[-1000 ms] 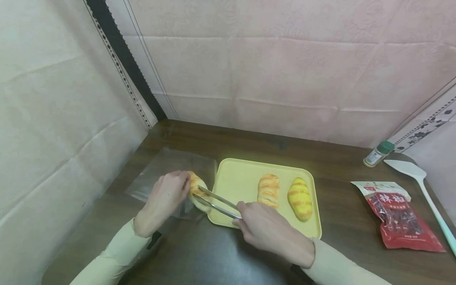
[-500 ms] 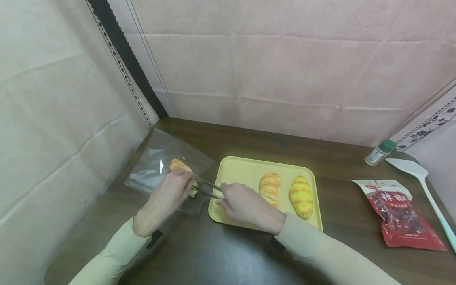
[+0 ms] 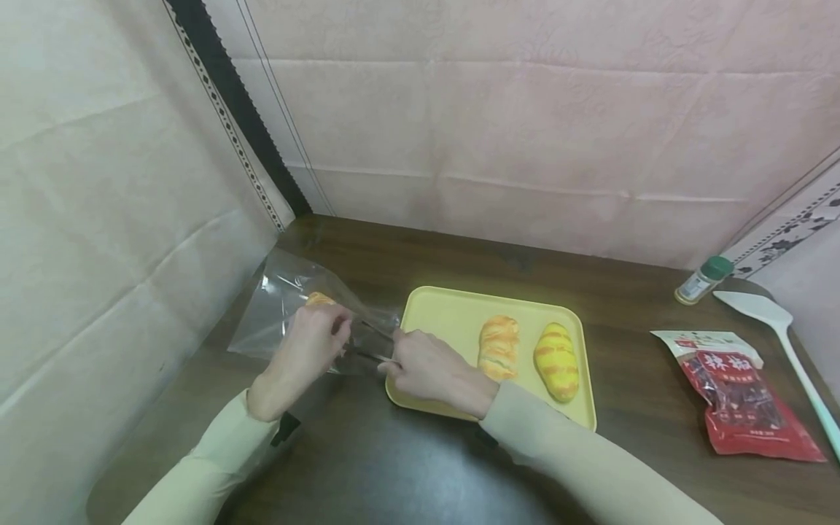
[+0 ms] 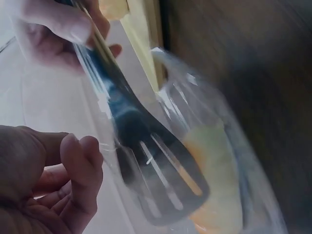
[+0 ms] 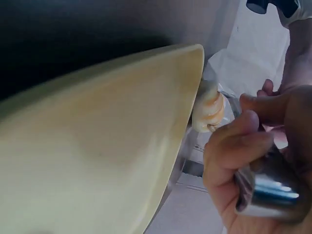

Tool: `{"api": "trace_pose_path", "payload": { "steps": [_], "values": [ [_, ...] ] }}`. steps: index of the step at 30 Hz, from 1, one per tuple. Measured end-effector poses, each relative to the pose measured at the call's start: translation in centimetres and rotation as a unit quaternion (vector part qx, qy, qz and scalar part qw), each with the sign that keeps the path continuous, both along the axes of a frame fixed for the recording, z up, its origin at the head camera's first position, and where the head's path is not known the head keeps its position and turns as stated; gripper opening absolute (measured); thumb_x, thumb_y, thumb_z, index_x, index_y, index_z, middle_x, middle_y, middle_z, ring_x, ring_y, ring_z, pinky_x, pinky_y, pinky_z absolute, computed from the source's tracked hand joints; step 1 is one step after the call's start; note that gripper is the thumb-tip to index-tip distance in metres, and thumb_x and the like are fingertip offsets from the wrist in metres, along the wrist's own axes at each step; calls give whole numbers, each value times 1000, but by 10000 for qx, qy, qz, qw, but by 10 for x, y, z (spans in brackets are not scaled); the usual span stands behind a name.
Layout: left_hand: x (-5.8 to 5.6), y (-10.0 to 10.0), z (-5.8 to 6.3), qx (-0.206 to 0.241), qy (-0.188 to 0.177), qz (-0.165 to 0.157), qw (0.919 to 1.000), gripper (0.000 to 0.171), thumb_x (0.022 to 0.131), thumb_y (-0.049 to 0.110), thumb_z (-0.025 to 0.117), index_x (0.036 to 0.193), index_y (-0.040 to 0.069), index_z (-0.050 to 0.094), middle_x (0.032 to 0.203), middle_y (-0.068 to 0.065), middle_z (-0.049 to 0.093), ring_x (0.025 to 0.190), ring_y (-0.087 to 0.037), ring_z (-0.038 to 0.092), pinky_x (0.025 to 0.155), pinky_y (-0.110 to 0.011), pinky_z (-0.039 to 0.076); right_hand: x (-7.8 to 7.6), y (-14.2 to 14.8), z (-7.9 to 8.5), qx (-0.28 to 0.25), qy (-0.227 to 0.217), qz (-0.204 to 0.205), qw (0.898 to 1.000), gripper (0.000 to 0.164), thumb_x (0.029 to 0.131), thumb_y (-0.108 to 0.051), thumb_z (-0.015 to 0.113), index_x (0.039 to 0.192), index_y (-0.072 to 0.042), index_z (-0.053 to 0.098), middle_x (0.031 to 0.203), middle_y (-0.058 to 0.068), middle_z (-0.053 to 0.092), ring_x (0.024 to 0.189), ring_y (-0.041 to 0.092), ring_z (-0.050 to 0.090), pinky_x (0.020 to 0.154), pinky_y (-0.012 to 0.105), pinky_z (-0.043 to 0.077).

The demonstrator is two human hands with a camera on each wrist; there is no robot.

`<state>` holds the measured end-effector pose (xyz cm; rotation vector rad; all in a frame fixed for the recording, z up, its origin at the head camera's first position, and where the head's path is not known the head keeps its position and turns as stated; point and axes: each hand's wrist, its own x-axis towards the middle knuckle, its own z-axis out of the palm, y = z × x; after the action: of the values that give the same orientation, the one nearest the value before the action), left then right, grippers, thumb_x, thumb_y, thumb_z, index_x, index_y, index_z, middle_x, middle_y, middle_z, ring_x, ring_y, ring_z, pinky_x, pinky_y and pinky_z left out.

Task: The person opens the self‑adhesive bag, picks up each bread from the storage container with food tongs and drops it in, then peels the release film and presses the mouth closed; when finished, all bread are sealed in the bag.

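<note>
My left hand (image 3: 303, 354) pinches the rim of a clear plastic bag (image 3: 259, 321), finger and thumb tips together in the left wrist view. My right hand (image 3: 436, 372) grips metal tongs (image 5: 273, 192) by the handle. Their slotted head (image 4: 168, 183) reaches inside the bag. A golden bread roll (image 4: 217, 175) lies in the bag by the tongs' head; whether they still clasp it I cannot tell. In the head view my left hand hides most of this roll. Beneath my right forearm is a yellow tray (image 3: 446, 306) bearing a golden bread (image 3: 499, 346) and a yellow striped bread (image 3: 556, 362).
Right of the tray lies a red food packet (image 3: 738, 394). Beyond it are a pale spatula (image 3: 787, 343) and a green-capped jar (image 3: 704, 280). Cloth-covered walls (image 3: 525, 138) stand behind and to the left of the dark wooden table (image 3: 367, 452).
My right hand has moved left with the tongs, carrying the bread roll from the bag's mouth deeper inside. The bag has puffed up around it; my left hand stays nearly in place.
</note>
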<state>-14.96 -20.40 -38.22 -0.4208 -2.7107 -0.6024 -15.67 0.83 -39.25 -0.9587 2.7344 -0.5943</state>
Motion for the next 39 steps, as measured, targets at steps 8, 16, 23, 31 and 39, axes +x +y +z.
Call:
{"api": "trace_pose_path", "payload": {
  "steps": [8,16,23,31,39],
  "values": [
    [-6,-4,-4,16,101,204,9997,7,91,-7,72,89,-6,79,80,-17,79,62,-21,60,62,-39,56,10,7,7,-108,-1071,-948,9897,39,101,-43,72,96,-6,62,71,2,57,58,18,57,54,34,47],
    [-6,-3,-6,7,161,279,9995,7,91,-5,72,90,-4,79,83,-16,79,69,-26,69,67,-46,60,11,5,7,-60,-1349,-765,9879,40,99,-38,74,75,-12,56,59,-5,40,50,13,43,48,30,37],
    [0,-2,-12,-453,344,471,9973,6,88,3,75,93,0,75,85,-15,73,54,-24,59,46,-40,50,16,1,0,-269,-1068,-581,9922,39,104,-27,70,71,-14,54,55,-8,39,46,9,40,46,25,35],
    [12,-1,-12,-889,-87,1174,9891,28,81,12,78,101,4,60,95,-15,63,52,-26,53,41,-39,38,18,6,2,-445,-506,-710,9952,26,105,-26,71,87,-8,63,65,-2,50,54,12,50,48,28,42],
    [11,-6,-20,-1277,709,1364,9798,16,83,0,70,84,2,54,68,-11,54,50,-32,56,40,-49,45,17,8,4,-592,-506,-735,9943,26,106,-26,70,89,-8,63,65,-2,49,56,15,51,48,29,40]
  ]
}}
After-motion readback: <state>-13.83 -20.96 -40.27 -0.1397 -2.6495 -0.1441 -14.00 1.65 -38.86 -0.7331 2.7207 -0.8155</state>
